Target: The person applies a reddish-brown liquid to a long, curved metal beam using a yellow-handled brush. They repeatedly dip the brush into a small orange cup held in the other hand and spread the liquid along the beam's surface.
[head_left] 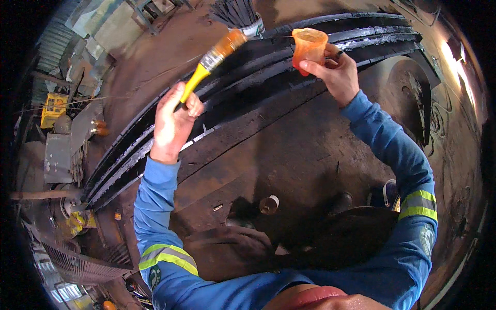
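Note:
My left hand (175, 121) is closed around the yellow handle of a wide paintbrush (199, 75). The brush tilts up and to the right, its bristles stained orange-brown. In my right hand (338, 75) is a translucent orange cup (309, 46), gripped by its side with the mouth upward. Something lies inside the cup, but I cannot make out what. Both hands are raised over long black metal beams (248, 77) that run side by side across the view. Silvery-white streaks mark their edges. Brush and cup are well apart.
A white bucket (257, 28) of dark strips stands beyond the beams. On the dirty floor near my feet sits a small white-rimmed container (268, 205). To the left are a yellow box (53, 110), metal sheets (58, 157) and a grate (82, 263). Cables (439, 116) lie at right.

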Demonstrator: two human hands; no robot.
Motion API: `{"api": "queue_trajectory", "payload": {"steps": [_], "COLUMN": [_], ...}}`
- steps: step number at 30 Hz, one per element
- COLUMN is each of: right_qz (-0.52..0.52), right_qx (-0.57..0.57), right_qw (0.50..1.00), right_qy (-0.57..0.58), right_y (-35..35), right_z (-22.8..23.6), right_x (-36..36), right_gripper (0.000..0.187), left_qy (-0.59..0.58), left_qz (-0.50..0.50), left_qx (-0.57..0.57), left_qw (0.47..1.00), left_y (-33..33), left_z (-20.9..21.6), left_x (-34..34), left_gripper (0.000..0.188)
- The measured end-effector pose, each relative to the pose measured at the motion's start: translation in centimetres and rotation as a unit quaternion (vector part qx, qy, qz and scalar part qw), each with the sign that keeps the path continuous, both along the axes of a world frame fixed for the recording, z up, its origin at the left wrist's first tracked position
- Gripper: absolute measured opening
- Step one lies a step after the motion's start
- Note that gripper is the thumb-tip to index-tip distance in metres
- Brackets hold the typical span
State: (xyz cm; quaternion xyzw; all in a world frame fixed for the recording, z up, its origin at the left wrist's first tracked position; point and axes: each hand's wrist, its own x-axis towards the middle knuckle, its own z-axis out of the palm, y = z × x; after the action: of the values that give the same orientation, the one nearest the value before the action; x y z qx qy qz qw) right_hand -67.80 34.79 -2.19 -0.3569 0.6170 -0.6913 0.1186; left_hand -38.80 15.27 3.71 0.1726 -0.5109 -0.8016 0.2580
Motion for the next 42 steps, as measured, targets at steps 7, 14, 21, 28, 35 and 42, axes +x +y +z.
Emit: {"api": "queue_trajectory", "payload": {"steps": [7,14,21,28,35,42], "right_qz": [-0.032,-0.007,0.006,-0.007,-0.006,-0.005], "right_qx": [0.042,0.063,0.058,0.068,0.055,0.065], "right_qw": [0.999,0.998,0.998,0.998,0.998,0.997], "right_qy": [-0.002,0.008,0.019,0.013,0.008,0.026], "right_y": [1.7,3.2,4.0,4.6,4.7,4.3], "right_z": [-0.9,-1.4,-0.6,-0.6,-0.6,-0.3], "right_x": [-1.3,-1.2,-0.9,-1.2,-1.7,-1.3], "right_gripper": [0.075,0.074,0.072,0.074,0.074,0.074], "left_qy": [0.242,0.129,-0.128,-0.271,-0.213,-0.266], "left_qz": [0.001,0.048,0.093,0.118,0.138,0.093], "left_qx": [0.048,-0.229,-0.655,-0.756,-0.761,-0.793], "left_qw": [0.969,0.964,0.739,0.584,0.597,0.54], "left_y": [-2.1,-3.7,-5.0,-5.1,-6.0,-6.9], "left_z": [6.4,6.3,-1.1,-4.6,-3.9,-4.8], "left_x": [0.8,-0.4,-7.2,-12.5,-12.2,-11.6], "left_gripper": [0.026,0.028,0.027,0.015,0.014,0.014]}}
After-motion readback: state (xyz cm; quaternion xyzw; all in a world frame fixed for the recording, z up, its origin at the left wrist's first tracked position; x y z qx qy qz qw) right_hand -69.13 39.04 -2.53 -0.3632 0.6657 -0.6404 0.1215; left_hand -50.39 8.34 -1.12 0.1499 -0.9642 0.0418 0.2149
